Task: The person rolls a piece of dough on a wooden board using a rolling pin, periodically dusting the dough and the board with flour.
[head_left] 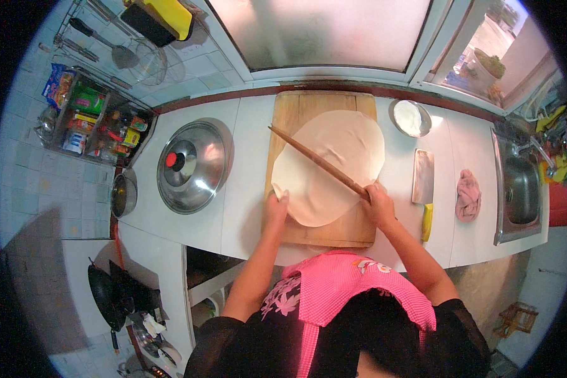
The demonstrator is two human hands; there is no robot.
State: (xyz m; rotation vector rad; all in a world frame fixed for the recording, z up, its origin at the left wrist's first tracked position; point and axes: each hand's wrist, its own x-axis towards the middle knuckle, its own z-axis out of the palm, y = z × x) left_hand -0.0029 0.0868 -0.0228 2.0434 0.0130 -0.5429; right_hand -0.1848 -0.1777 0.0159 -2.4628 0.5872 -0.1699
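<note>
A broad, thin sheet of rolled dough (316, 193) lies over a wooden cutting board (328, 236), overhanging its right edge. My left hand (277, 208) pinches the dough's near left rim, where a small flap is lifted. In my right hand (379, 204) is the near end of a tapered wooden rolling pin (316, 160). The pin slants across the sheet, its far tip pointing to the upper left past the dough's edge. Shallow wrinkles show in the dough's surface. Whether the pin presses on the dough or hovers just above it, I cannot tell.
Right of the board are a metal bowl of white powder (410, 118), a cleaver (423, 177) with a yellow handle, a pink cloth (468, 196) and a steel sink (522, 193). A domed metal lid (201, 175) sits at left. A wok (105, 297) stands at lower left.
</note>
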